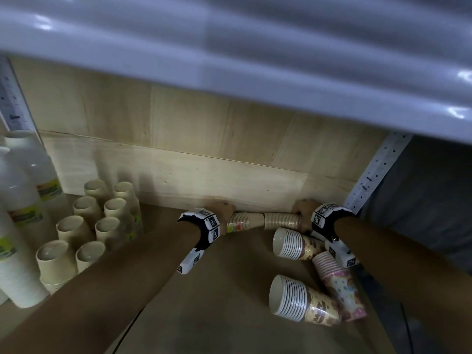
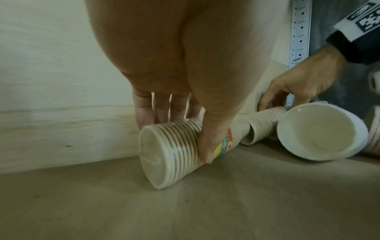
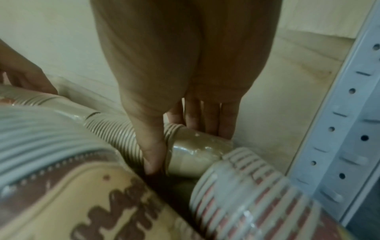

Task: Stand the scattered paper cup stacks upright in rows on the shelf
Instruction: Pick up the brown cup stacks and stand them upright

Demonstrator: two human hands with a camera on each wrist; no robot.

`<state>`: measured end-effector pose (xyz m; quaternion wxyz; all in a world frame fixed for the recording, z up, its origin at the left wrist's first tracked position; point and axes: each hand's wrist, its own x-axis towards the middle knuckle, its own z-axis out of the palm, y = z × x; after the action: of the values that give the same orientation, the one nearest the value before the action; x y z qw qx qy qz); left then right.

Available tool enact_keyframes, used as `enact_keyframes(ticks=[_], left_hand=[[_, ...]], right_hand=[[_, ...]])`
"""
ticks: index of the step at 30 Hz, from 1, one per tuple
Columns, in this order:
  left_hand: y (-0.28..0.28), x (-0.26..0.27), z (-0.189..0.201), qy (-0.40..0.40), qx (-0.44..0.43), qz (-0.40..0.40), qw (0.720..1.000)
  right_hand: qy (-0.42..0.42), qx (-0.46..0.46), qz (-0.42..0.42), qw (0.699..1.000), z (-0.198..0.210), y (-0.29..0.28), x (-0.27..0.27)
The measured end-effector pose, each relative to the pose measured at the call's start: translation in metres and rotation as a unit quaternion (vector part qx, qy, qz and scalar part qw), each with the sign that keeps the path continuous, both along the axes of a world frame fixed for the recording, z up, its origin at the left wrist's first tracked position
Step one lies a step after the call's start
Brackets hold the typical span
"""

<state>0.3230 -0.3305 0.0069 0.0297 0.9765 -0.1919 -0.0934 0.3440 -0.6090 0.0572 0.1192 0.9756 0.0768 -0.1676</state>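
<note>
Two beige paper cup stacks lie on their sides, end to end, along the wooden back wall. My left hand (image 1: 226, 208) grips the left stack (image 1: 245, 221), thumb in front and fingers behind, over its rims (image 2: 174, 154). My right hand (image 1: 303, 211) grips the right stack (image 1: 282, 221) the same way, thumb across the ribbed rims (image 3: 127, 138). Both stacks rest on the shelf board (image 1: 217, 290). Several beige stacks (image 1: 102, 221) stand upright in two rows at the left.
Three more stacks lie on the right: two brown-patterned (image 1: 296, 244) (image 1: 304, 301) and a pink one (image 1: 339, 284). Tall white stacks (image 1: 23, 200) stand at far left. A perforated metal post (image 1: 375, 172) bounds the right side, and a grey shelf (image 1: 255, 60) overhangs.
</note>
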Motion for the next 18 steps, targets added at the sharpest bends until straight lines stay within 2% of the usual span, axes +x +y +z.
enact_keyframes(ticks=[4, 8, 14, 18], left_hand=[[0.004, 0.000, 0.002, -0.006, -0.002, 0.029, 1.000], [0.018, 0.007, -0.011, 0.002, -0.090, 0.069, 0.994], [0.027, -0.028, 0.034, 0.041, -0.189, 0.131, 0.972], [0.033, -0.046, 0.040, 0.029, -0.221, 0.153, 0.963]], right_hand=[[-0.040, 0.019, 0.014, 0.999, 0.019, 0.008, -0.011], [-0.070, 0.043, 0.006, 0.997, 0.037, 0.022, -0.020], [-0.078, 0.081, -0.020, 0.993, 0.066, 0.051, -0.037], [-0.090, 0.126, -0.012, 0.988, 0.084, 0.081, -0.059]])
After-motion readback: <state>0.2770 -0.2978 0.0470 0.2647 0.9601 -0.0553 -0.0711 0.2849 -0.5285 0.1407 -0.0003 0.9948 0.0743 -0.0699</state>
